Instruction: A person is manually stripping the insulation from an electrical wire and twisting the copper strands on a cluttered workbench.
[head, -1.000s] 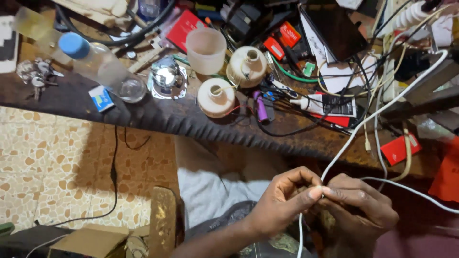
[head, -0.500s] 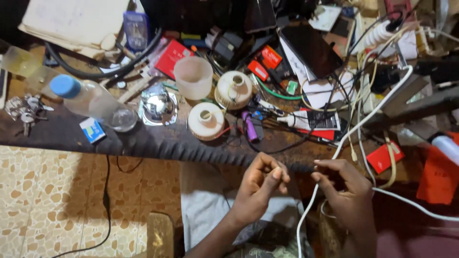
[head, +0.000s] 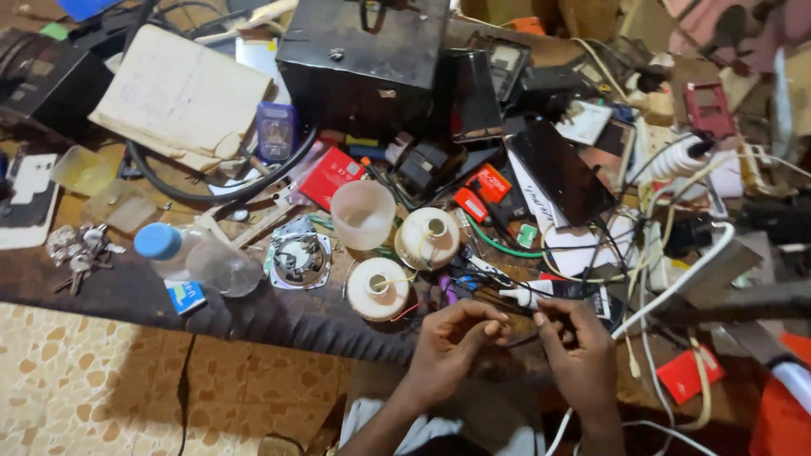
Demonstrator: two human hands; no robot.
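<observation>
Both hands sat low in the frame, right of centre, at the near edge of the cluttered workbench (head: 279,317). The left hand (head: 452,338) and right hand (head: 574,350) had fingertips pressed together, each pinching one end of a thin dark wire (head: 522,340) stretched between them. A white cable (head: 676,283) ran up to the right. Two cream spools (head: 427,238) stood just above the hands.

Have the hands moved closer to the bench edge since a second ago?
Yes. The left hand and right hand moved up toward the workbench, now near its front edge by the cream spools.
</observation>
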